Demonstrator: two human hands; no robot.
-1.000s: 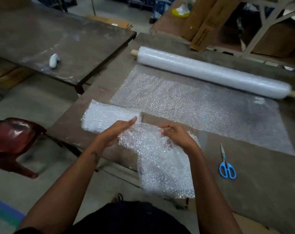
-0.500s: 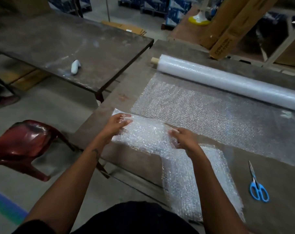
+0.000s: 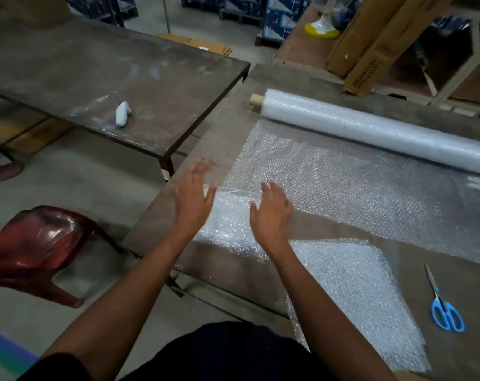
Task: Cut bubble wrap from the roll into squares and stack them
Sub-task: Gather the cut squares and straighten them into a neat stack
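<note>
Print on the tall cardboard cartons [image 3: 376,48] beyond the worktop's far edge is too blurred to read; their contents are hidden. Both hands are open with fingers spread, gripping nothing: the left hand [image 3: 192,202] is over the worktop [image 3: 453,270] near its left edge, the right hand [image 3: 272,213] over a cut bubble wrap piece [image 3: 228,224] lying there. A second cut square [image 3: 357,298] overhangs the near edge. The bubble wrap roll [image 3: 370,127] lies along the far side, its sheet [image 3: 357,182] unrolled toward the person. Blue-handled scissors [image 3: 443,306] lie closed near the right edge.

Head camera looks down, close over the table [image 3: 439,270]
</note>
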